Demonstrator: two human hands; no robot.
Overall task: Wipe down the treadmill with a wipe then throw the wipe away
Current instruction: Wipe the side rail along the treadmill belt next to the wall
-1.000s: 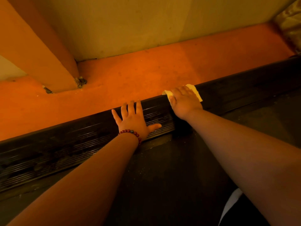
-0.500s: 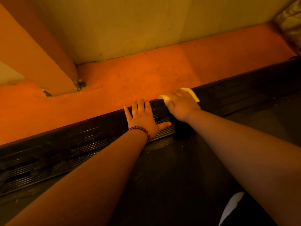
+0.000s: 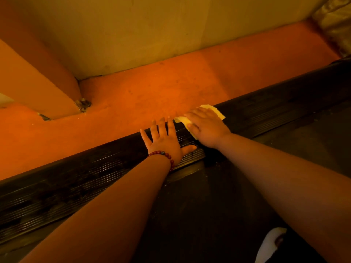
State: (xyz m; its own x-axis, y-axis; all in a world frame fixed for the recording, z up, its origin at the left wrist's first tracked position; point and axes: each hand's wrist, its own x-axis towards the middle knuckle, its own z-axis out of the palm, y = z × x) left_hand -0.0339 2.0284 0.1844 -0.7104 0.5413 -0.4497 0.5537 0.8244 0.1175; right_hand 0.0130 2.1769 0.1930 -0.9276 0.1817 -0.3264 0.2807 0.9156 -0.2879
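Low, orange-tinted light. Both forearms are seen reaching forward over the dark treadmill belt [image 3: 218, 205] to the ribbed side rail [image 3: 85, 179].

- Left hand [image 3: 165, 141]: laid flat on the rail, fingers straight and spread, thumb stretched out to the right; nothing is held. A dark red beaded bracelet [image 3: 163, 153] is worn at the wrist.
- Right hand [image 3: 206, 128]: set just beside the left, palm down, fingers laid loosely over the wipe [image 3: 216, 112] and pressing it onto the rail.
- Wipe: pale, folded, lying on the rail's outer edge beneath the right hand; corners show beyond the fingers on both sides.
- Beyond the rail an orange floor [image 3: 133, 103] is seen, bounded by a plain wall [image 3: 152, 35]; a slanted post [image 3: 38, 88] meets the floor at left.
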